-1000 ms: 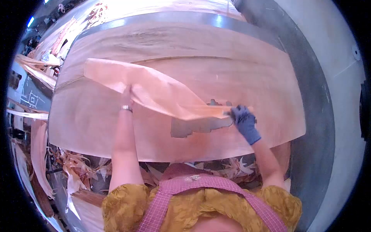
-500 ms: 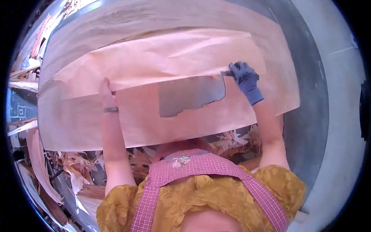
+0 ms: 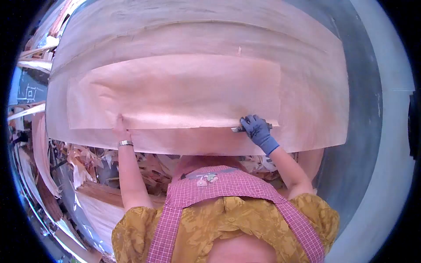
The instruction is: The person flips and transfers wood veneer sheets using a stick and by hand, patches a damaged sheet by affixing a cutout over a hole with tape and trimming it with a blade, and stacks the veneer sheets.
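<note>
A thin pinkish veneer piece (image 3: 188, 87) lies over a larger veneer sheet (image 3: 307, 105), its near edge running between my hands. My bare left hand (image 3: 119, 126), with a metal watch on the wrist, is at that near edge on the left and seems to pinch it. My right hand (image 3: 256, 129), in a blue-grey glove, is closed around a dark cutter (image 3: 239, 129) whose blade points left, at the piece's near edge on the right. The grey hole in the larger sheet is hidden.
Torn veneer scraps (image 3: 149, 168) lie below the near edge of the sheet, and more strips (image 3: 41, 151) hang at the left. A dark grey table border (image 3: 366, 87) curves along the right, beside a pale surface (image 3: 397, 114).
The veneer piece has come down toward me and lies flatter, covering the grey hole. Both hands have moved nearer my body, the right one also to the left with the cutter.
</note>
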{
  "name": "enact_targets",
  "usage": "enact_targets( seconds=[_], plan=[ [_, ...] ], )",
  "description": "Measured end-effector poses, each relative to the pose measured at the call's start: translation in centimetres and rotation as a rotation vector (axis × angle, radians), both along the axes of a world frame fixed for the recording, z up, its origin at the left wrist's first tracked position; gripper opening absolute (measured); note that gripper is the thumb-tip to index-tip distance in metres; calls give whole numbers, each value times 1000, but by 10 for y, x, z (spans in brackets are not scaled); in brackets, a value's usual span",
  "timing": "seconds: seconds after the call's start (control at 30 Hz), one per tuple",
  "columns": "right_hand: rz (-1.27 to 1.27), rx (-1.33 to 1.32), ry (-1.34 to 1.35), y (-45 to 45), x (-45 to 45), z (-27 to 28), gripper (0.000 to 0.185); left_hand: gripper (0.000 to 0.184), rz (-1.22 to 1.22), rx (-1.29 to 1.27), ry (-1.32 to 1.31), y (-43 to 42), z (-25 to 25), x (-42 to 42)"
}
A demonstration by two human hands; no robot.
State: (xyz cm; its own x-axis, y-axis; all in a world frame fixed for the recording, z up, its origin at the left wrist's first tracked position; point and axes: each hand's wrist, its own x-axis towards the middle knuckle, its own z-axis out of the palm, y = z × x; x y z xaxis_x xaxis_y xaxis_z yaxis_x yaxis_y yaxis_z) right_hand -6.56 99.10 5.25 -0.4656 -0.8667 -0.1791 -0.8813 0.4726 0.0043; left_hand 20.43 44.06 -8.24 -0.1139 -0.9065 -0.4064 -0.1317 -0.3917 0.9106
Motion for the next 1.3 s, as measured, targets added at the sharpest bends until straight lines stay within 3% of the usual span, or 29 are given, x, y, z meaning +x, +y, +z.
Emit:
enact_targets(
  seconds=[0.1, 0.2, 0.3, 0.4, 0.47, 0.57, 0.63, 0.7, 0.83, 1.03, 1.13, 1.23, 1.3],
  plan=[
    [-38, -117, -253, -3, 0, 25, 52, 46, 5, -8, -59, 14, 23, 4],
    [-301, -122, -434, -8, -18, 38, 70, 49, 89, 39, -45, 19, 34, 1],
    [-503, -230, -345, -7, -42, 28, 69, 60, 25, 67, -180, 25, 53, 1],
    [-487, -189, -262, 3, -52, -3, 82, 69, -20, 85, -141, 30, 57, 5],
    [-502, -168, -282, 8, -56, -14, 86, 68, 149, 51, -68, 19, 37, 16],
    [-573, -103, -321, 2, -52, -11, 90, 65, 40, -829, -876, 52, 29, -11],
    [-597, -57, -313, 1, -55, -9, 92, 62, -271, -1164, -865, 96, 40, -56],
    [-583, -54, -297, 0, -54, -10, 90, 61, -647, -1198, -716, 136, 83, -101],
    [-618, -262, -367, -4, -50, -25, 81, 60, -685, -1134, -852, 128, 72, -112],
    [-73, -555, -287, -133, -15, -4, 41, 53, -670, -1156, -780, 100, 60, -94],
    [-12, -385, -464, -212, 21, -8, 23, 50, -618, -1194, -735, 94, 53, -88],
    [59, -86, -379, -284, 52, -4, 17, 47, -601, -1162, -727, 98, 64, -88],
    [39, -59, -376, -322, 67, -16, 21, 45, -588, -1138, -695, 98, 67, -85]
  ],
)
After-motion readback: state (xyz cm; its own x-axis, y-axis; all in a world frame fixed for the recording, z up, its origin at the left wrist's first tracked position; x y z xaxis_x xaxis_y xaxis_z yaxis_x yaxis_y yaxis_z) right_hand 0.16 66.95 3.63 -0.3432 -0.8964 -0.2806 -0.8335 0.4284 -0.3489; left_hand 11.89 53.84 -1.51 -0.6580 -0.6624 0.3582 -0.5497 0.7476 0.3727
